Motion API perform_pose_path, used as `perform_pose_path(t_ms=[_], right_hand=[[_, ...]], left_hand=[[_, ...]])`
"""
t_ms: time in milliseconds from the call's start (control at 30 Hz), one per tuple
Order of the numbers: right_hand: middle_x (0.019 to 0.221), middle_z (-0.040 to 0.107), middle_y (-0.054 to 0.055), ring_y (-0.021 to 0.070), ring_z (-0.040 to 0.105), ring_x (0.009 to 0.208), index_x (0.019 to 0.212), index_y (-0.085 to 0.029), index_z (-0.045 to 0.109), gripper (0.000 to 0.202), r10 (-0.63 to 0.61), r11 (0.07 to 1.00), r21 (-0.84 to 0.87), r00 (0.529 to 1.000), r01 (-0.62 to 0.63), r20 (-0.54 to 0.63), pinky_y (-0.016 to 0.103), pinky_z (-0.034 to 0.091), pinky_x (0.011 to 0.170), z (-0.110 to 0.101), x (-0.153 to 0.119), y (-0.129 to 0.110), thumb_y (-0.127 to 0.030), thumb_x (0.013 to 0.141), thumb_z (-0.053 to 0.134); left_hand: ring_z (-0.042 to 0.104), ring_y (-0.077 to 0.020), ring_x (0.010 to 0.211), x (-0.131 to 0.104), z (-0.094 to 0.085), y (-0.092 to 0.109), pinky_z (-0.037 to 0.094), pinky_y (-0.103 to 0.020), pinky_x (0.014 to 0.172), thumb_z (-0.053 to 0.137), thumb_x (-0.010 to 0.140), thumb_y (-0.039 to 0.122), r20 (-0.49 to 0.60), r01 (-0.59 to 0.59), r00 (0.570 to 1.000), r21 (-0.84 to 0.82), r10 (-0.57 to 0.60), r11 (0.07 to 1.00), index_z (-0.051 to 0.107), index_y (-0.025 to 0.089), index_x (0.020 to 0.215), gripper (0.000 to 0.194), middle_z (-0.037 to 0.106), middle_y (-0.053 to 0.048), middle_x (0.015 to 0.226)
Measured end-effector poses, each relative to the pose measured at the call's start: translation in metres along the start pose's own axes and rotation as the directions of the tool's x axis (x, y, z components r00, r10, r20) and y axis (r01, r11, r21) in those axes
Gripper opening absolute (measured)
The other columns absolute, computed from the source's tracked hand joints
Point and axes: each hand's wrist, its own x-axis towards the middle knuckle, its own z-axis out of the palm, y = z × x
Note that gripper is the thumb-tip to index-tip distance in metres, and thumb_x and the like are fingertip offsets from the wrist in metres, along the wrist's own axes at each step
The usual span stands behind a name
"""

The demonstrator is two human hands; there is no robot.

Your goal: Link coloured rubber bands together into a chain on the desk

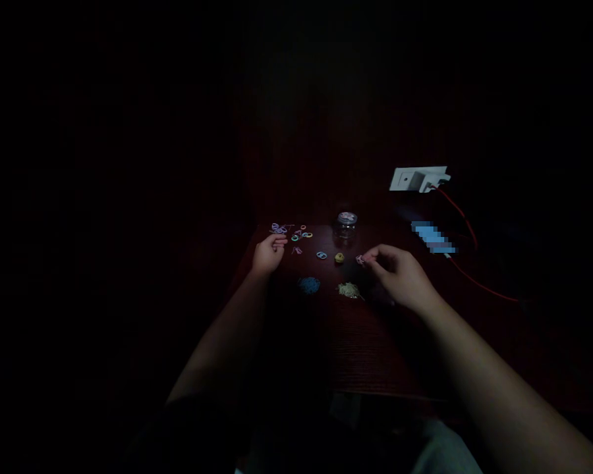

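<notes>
My right hand [394,268] reaches in from the right, thumb and forefinger pinched at a small pink item [360,259] low over the dark red table [360,355]. My left hand [269,254] is at the near edge of a scattered group of small coloured rings and purple pieces [279,229]; its fingers are slightly apart and I see nothing held. Between the hands lie blue rings [321,255] and a yellow bundle [339,258]. Closer to me are a blue pile [309,284] and a pale yellow pile [349,290].
Behind the small items stands a clear lidded jar [346,227]. A white socket plate with a plug [419,179] is at the upper right, and a red cable [462,214] runs down from it. A pixelated blue device [432,237] lies on the right.
</notes>
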Motion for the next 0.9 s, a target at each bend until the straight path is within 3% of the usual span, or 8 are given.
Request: perform_pose_path(t_ms=[167,300,367,433,500,567,633,900], right_hand=[[0.085,0.069,0.005,0.0199,0.063,0.077,0.086,-0.020,0.065,0.014,-0.028,0.998,-0.063,0.997,0.032,0.071,0.034,0.049,0.073,-0.003,-0.023,0.012,-0.028,0.086,0.054],[0.090,0.067,0.007,0.0208,0.062,0.085,0.088,-0.020,0.067,0.016,-0.154,0.984,-0.066,0.980,0.163,0.123,0.036,0.048,0.080,0.005,-0.016,0.025,-0.025,0.087,0.052],[0.089,0.067,0.006,0.0201,0.062,0.084,0.089,-0.019,0.066,0.015,-0.199,0.978,-0.042,0.973,0.205,0.116,0.035,0.047,0.080,0.011,-0.010,0.028,-0.023,0.088,0.051],[0.084,0.065,0.005,0.0186,0.060,0.078,0.090,-0.019,0.063,0.012,-0.216,0.976,-0.008,0.972,0.217,0.096,0.033,0.047,0.075,0.016,-0.006,0.028,-0.022,0.087,0.052],[0.079,0.062,0.003,0.0169,0.058,0.071,0.092,-0.020,0.058,0.009,-0.216,0.976,0.033,0.973,0.214,0.083,0.030,0.047,0.069,0.020,-0.005,0.029,-0.021,0.086,0.052],[0.077,0.060,0.002,0.0160,0.057,0.068,0.094,-0.021,0.054,0.009,-0.218,0.974,0.079,0.972,0.211,0.093,0.029,0.047,0.066,0.022,-0.007,0.031,-0.021,0.086,0.053],[0.077,0.059,0.001,0.0153,0.056,0.068,0.094,-0.022,0.051,0.009,-0.215,0.973,0.112,0.970,0.203,0.113,0.028,0.047,0.065,0.022,-0.009,0.034,-0.020,0.085,0.053],[0.073,0.058,0.000,0.0127,0.055,0.065,0.083,-0.022,0.051,0.008,-0.186,0.980,0.098,0.973,0.173,0.135,0.025,0.045,0.061,0.018,-0.014,0.035,-0.018,0.081,0.057]], left_hand=[[0.066,-0.0142,0.086,-0.025,-0.009,0.024,0.052,-0.026,0.079,0.052,0.079,0.011,-0.087,-0.028,0.996,0.096,0.036,0.995,0.064,0.013,0.106,0.029,0.071,-0.010,0.099],[0.065,-0.0132,0.080,-0.047,0.008,0.063,0.052,-0.023,0.071,0.055,0.084,0.024,-0.091,-0.137,0.985,0.128,0.149,0.982,0.064,0.015,0.106,0.025,0.071,-0.008,0.097],[0.065,-0.0129,0.075,-0.056,0.025,0.086,0.051,-0.023,0.069,0.058,0.084,0.029,0.077,-0.238,0.970,0.110,0.231,0.965,0.066,0.017,0.103,0.023,0.071,-0.006,0.089],[0.065,-0.0137,0.079,-0.061,0.043,0.107,0.051,-0.024,0.072,0.061,0.084,0.032,0.296,-0.365,0.894,0.039,0.338,0.930,0.067,0.020,0.104,0.024,0.071,-0.005,0.093],[0.065,-0.0143,0.081,-0.064,0.059,0.121,0.051,-0.026,0.075,0.061,0.084,0.034,0.406,-0.449,0.813,-0.021,0.418,0.893,0.066,0.021,0.108,0.028,0.071,-0.005,0.096],[0.065,-0.0145,0.082,-0.063,0.069,0.126,0.050,-0.027,0.076,0.060,0.085,0.035,0.420,-0.479,0.788,-0.039,0.449,0.877,0.066,0.021,0.110,0.029,0.071,-0.005,0.097],[0.065,-0.0145,0.080,-0.063,0.072,0.123,0.050,-0.028,0.075,0.059,0.086,0.033,0.413,-0.478,0.797,-0.018,0.442,0.878,0.067,0.021,0.108,0.026,0.071,-0.004,0.094],[0.064,-0.0152,0.085,-0.076,0.064,0.115,0.051,-0.030,0.080,0.055,0.087,0.024,0.490,-0.519,0.754,0.037,0.437,0.854,0.068,0.023,0.107,0.023,0.071,-0.004,0.096]])
